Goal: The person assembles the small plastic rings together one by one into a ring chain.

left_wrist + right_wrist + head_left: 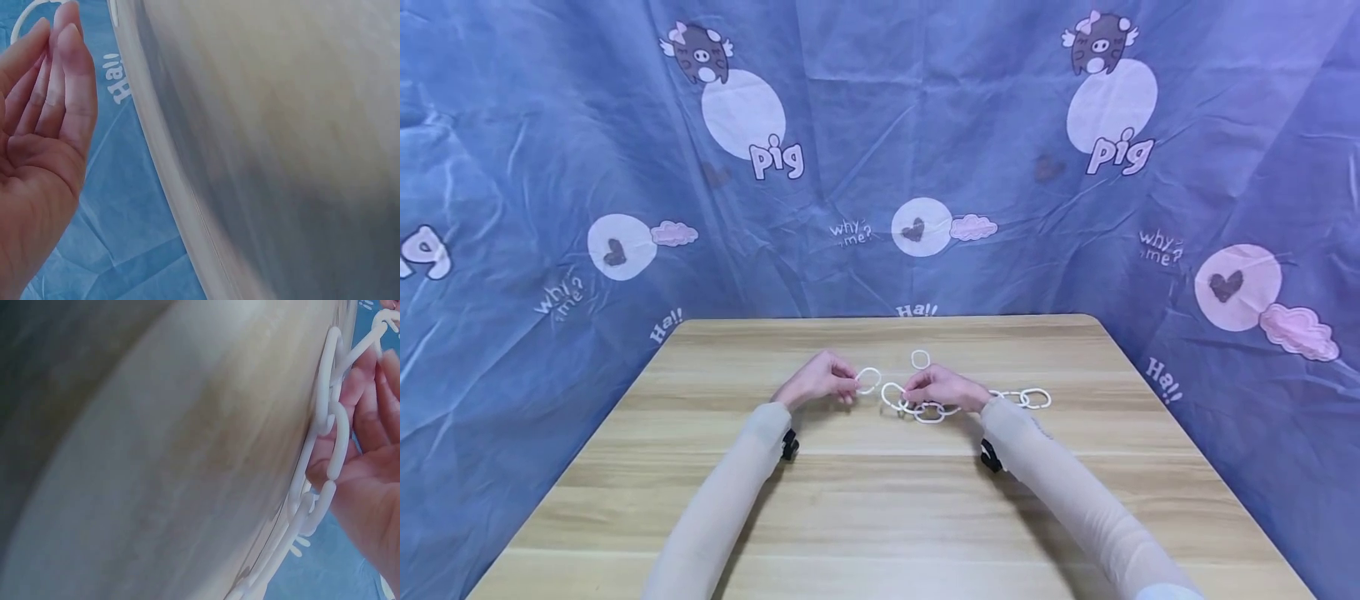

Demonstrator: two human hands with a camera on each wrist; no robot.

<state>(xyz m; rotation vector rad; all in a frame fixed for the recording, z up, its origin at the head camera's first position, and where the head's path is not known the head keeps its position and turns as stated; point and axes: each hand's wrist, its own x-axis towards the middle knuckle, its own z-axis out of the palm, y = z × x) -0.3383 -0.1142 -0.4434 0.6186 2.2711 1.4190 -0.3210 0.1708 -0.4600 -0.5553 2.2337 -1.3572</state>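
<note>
Between the thumb and fingers of my left hand (822, 379) is a single white plastic ring (869, 381), raised over the table. Only part of that ring shows at the top of the left wrist view. My right hand (946, 388) pinches the left end of a white plastic chain (931, 413), whose end link (892, 395) stands up toward the loose ring, a small space apart from it. The chain runs rightward under the right wrist to its far link (1036, 398) on the table. In the right wrist view several joined links (338, 440) hang beside the palm.
Another loose white ring (921, 359) lies on the table behind my right hand. The wood-grain table (880, 508) reaches back to a blue printed cloth (865, 108) that hangs behind and at both sides. A black strap (790, 445) is on the left wrist.
</note>
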